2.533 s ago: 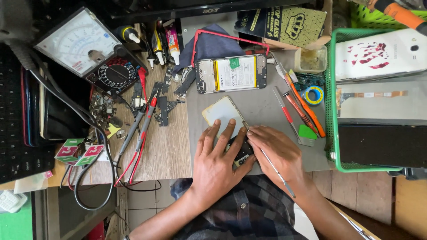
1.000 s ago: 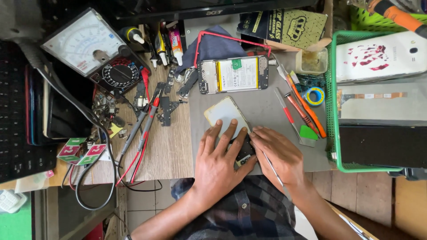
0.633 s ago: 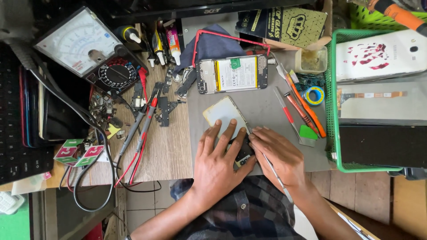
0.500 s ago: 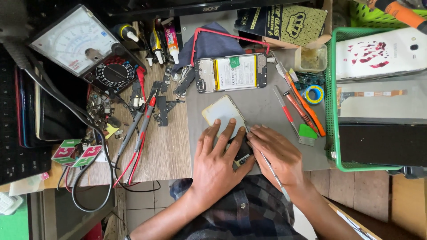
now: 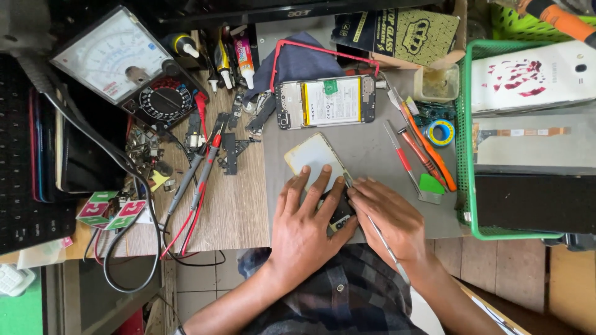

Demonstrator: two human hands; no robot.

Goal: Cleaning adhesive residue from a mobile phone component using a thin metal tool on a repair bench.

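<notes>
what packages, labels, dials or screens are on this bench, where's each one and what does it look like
Analog multimeter: top left, tilted, white fan-shaped scale, black body, red-ringed dial.
Flat package: top centre-right, black and olive, dotted pattern.
Opened phone: centre, white battery label, small green sticker.
Glue tube: upper centre-left, pink and white label.
Small cartons: left edge, green and pink.
Pale panel: under the left hand.

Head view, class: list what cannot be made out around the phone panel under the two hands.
- Phone panel: near end hidden by left hand.
- Thin metal tool: tip hidden under right hand.
- Opened phone: parts too small.
- Green basket: cut off by right edge.
</notes>
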